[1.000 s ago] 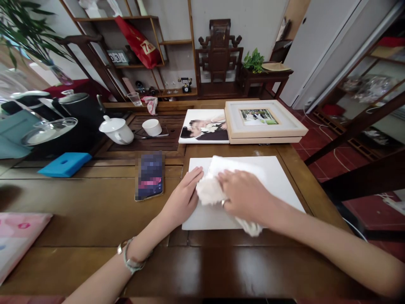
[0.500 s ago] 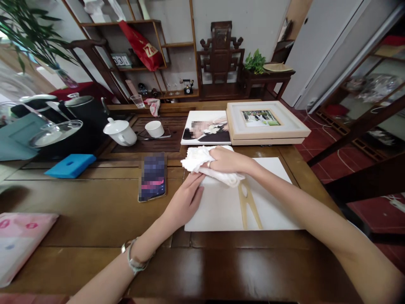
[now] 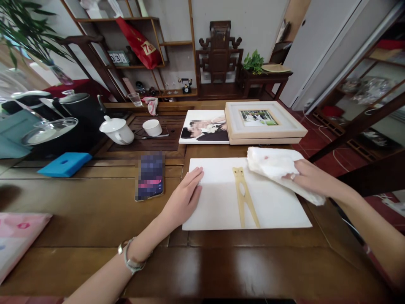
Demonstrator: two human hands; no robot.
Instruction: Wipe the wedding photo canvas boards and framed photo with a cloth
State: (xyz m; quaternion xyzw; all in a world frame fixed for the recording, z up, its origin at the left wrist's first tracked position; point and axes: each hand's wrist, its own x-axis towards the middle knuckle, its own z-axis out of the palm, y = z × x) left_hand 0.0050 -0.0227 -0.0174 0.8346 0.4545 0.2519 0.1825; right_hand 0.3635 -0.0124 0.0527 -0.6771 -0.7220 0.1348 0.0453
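Note:
A white rectangular board point(image 3: 218, 202) lies flat on the wooden table, with a tan, two-legged flat stand piece point(image 3: 245, 198) on its face. My left hand point(image 3: 185, 194) rests flat along the board's left edge, fingers stretched out and nothing held. At the board's far right corner, my right hand point(image 3: 308, 175) grips a bunched white cloth point(image 3: 274, 164). Part of the cloth overlaps the board, and part hangs past its right edge.
Behind the board lie a photo panel point(image 3: 205, 128) and stacked framed pictures point(image 3: 262, 120). A phone point(image 3: 150, 175) sits left of my left hand. Farther left are a blue block point(image 3: 65, 164), a white lidded cup point(image 3: 117, 131) and a small white bowl point(image 3: 152, 127).
My right hand has swept the cloth rightward from the board's far left part to its right edge, uncovering the top of the tan piece. My left hand stays nearly in place.

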